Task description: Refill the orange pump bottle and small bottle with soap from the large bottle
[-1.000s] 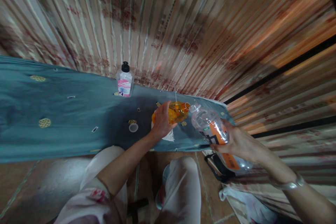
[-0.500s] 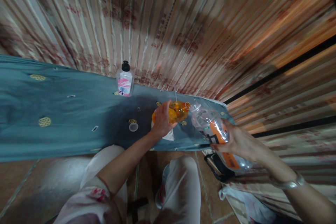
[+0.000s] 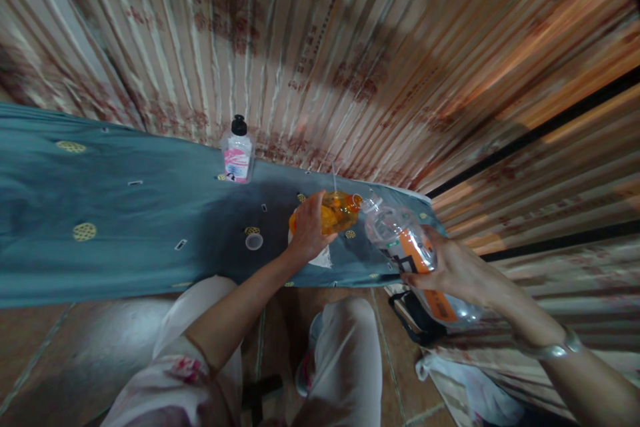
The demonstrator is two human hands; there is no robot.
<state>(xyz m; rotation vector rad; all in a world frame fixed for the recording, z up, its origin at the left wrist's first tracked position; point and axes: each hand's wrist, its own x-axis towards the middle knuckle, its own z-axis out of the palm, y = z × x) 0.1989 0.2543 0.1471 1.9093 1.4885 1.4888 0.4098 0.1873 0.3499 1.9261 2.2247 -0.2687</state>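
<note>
Orange see-through plastic bottle (image 3: pixel 341 212), tipped onto its side above the table (image 3: pixel 125 207), lies in the grip of my left hand (image 3: pixel 307 230), its neck pointing to my right. My left fingers are curled around its body, closed on it as far as its width allows. My right hand (image 3: pixel 445 267) is wrapped about a large clear plastic bottle (image 3: pixel 400 233) with an orange, black and white label, those fingers spread round its thick middle. I have this one slanted, its base low and toward me, its neck up and to the left, so that the two bottle mouths meet or nearly meet; I cannot tell whether they touch.

Under and beside my left hand is a piece of white paper (image 3: pixel 323 258). A small round white lid-like piece (image 3: pixel 254 241) sits to its left, on the teal cloth with yellow patterned patches that covers the table. Farther back and left, a clear bottle with a black cap and pink label (image 3: pixel 237 157) stands upright near the pleated beige curtain with reddish prints (image 3: pixel 280 60). A silver bracelet (image 3: pixel 555 349) circles my right wrist.
</note>
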